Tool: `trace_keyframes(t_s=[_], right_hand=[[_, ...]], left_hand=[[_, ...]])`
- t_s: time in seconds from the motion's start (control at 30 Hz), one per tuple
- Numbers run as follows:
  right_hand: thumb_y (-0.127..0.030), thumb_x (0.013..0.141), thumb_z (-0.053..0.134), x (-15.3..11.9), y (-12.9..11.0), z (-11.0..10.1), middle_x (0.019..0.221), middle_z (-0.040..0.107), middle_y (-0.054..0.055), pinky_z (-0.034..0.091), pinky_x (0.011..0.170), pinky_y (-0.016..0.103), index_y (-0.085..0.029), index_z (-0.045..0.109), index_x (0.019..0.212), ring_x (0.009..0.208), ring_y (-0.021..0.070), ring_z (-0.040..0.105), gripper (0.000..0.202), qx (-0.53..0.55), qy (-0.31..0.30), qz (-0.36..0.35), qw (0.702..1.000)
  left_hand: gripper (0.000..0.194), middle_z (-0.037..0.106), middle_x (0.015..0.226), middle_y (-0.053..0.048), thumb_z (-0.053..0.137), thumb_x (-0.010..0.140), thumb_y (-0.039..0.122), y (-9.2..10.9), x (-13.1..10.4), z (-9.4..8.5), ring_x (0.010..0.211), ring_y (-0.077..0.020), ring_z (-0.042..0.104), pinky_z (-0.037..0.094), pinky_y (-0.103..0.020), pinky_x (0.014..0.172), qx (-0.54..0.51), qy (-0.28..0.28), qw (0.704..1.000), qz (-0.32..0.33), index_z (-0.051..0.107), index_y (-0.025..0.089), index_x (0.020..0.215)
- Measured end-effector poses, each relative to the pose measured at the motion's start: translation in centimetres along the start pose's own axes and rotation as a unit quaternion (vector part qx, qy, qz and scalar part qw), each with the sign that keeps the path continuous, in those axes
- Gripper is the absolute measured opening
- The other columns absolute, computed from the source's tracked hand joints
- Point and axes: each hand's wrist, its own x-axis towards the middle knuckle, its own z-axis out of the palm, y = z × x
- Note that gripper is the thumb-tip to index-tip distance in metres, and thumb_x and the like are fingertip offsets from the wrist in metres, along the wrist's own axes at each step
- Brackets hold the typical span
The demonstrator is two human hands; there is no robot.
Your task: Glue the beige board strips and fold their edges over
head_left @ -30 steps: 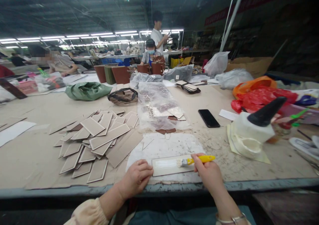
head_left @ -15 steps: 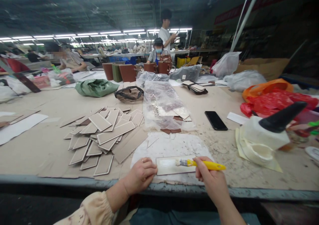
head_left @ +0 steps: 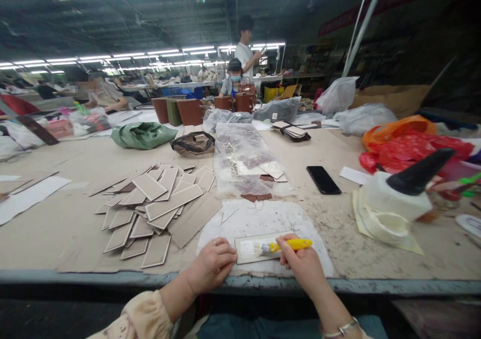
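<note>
My right hand (head_left: 298, 259) grips a paintbrush (head_left: 296, 245) with a yellow handle. Its bristles, coated white, rest on a flat rectangular panel (head_left: 244, 256) near the table's front edge. White wet-looking streaks cover part of the panel's left half. At the panel's left end, the closed fingers of my left hand (head_left: 217, 260) press on its edge. A white sheet (head_left: 270, 211) smeared with dark specks lies beneath the panel. To the left is a loose heap of similar rectangular panels (head_left: 154, 249) with pale borders.
A white bottle with a black spout (head_left: 402, 199) and a tape roll (head_left: 387, 224) stand at the right. A black phone (head_left: 323, 180) lies nearer the middle. Behind are clear plastic wrap (head_left: 244, 148), a green bag (head_left: 143, 134) and red plastic bags (head_left: 417, 151). Several people are beyond.
My right hand has moved left with the paintbrush, bringing the bristles closer to the panel's left end. My left hand stays at the panel. The view has shifted slightly.
</note>
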Motion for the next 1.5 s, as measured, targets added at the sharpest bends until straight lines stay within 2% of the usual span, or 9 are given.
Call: trace_keyframes(t_s=[0.17,0.33,0.43,0.53,0.8,0.97,1.07,1.33,1.5], right_hand=[[-0.056,0.082,0.052,-0.3,-0.2,-1.5,0.047,0.053,-0.005,0.040,0.048,0.024,-0.021,0.059,0.077,0.042,0.0122,0.048,0.036,0.011,0.027,-0.011,0.999],[-0.057,0.081,0.054,-0.3,-0.6,1.9,0.050,0.056,-0.004,0.038,0.045,0.022,-0.019,0.057,0.078,0.043,0.0102,0.047,0.038,0.124,-0.029,-0.014,0.992],[-0.055,0.081,0.055,0.2,-0.6,3.9,0.048,0.056,-0.004,0.037,0.044,0.021,-0.020,0.057,0.079,0.041,0.0099,0.047,0.036,0.124,-0.056,-0.002,0.991],[-0.053,0.081,0.054,0.8,-0.5,4.5,0.047,0.056,-0.005,0.038,0.044,0.021,-0.020,0.057,0.077,0.040,0.0107,0.047,0.033,0.103,-0.065,0.014,0.992],[-0.055,0.081,0.054,1.0,-0.4,1.8,0.046,0.055,-0.005,0.038,0.046,0.022,-0.020,0.057,0.075,0.041,0.0115,0.047,0.035,0.061,-0.020,0.013,0.998],[-0.053,0.081,0.054,0.3,-0.4,3.1,0.046,0.055,-0.005,0.037,0.044,0.021,-0.020,0.056,0.077,0.039,0.0103,0.046,0.034,0.102,-0.062,0.011,0.993],[-0.052,0.081,0.055,0.3,-0.3,3.2,0.044,0.055,-0.005,0.037,0.043,0.021,-0.020,0.057,0.077,0.038,0.0106,0.046,0.032,0.074,-0.056,0.020,0.996],[-0.056,0.079,0.054,0.6,0.5,-2.5,0.044,0.055,-0.004,0.040,0.047,0.025,-0.021,0.061,0.078,0.041,0.0139,0.050,0.036,-0.029,0.036,0.013,0.999],[-0.058,0.080,0.053,-0.3,-0.1,-1.1,0.046,0.054,-0.005,0.037,0.044,0.023,-0.021,0.057,0.075,0.040,0.0117,0.046,0.037,0.039,0.017,-0.006,0.999]], left_hand=[[0.018,0.068,0.092,-0.007,0.050,0.087,0.011,0.1,0.1,0.0,0.087,-0.0177,0.057,0.048,-0.035,0.084,-0.001,0.010,1.000,0.001,0.066,0.018,0.091],[0.019,0.069,0.093,-0.006,0.050,0.087,0.011,0.0,0.0,0.1,0.086,-0.0173,0.058,0.049,-0.034,0.084,0.014,0.016,1.000,0.013,0.066,0.018,0.094],[0.019,0.069,0.092,-0.007,0.050,0.087,0.011,0.0,0.0,0.1,0.085,-0.0172,0.058,0.049,-0.035,0.083,0.018,0.015,1.000,0.012,0.066,0.018,0.094],[0.019,0.069,0.092,-0.007,0.050,0.087,0.011,0.1,0.2,0.1,0.085,-0.0179,0.058,0.049,-0.035,0.082,0.017,0.013,1.000,0.010,0.066,0.018,0.093],[0.018,0.068,0.091,-0.006,0.050,0.086,0.009,0.2,0.3,0.0,0.084,-0.0169,0.056,0.047,-0.036,0.085,0.000,0.001,1.000,0.003,0.065,0.018,0.090],[0.017,0.068,0.091,-0.005,0.050,0.086,0.009,0.3,0.3,0.0,0.085,-0.0172,0.055,0.047,-0.034,0.082,0.008,0.000,1.000,-0.001,0.064,0.018,0.088],[0.017,0.068,0.091,-0.006,0.050,0.086,0.010,0.3,0.3,-0.1,0.086,-0.0178,0.055,0.047,-0.034,0.082,0.010,0.001,1.000,0.001,0.065,0.017,0.089],[0.020,0.068,0.090,-0.007,0.048,0.087,0.011,0.3,0.4,-0.2,0.086,-0.0179,0.056,0.047,-0.036,0.085,0.008,0.002,1.000,0.005,0.066,0.018,0.090],[0.019,0.067,0.090,-0.007,0.048,0.087,0.012,0.4,0.5,-0.2,0.086,-0.0178,0.056,0.047,-0.036,0.085,0.009,-0.007,1.000,0.001,0.066,0.018,0.088]])
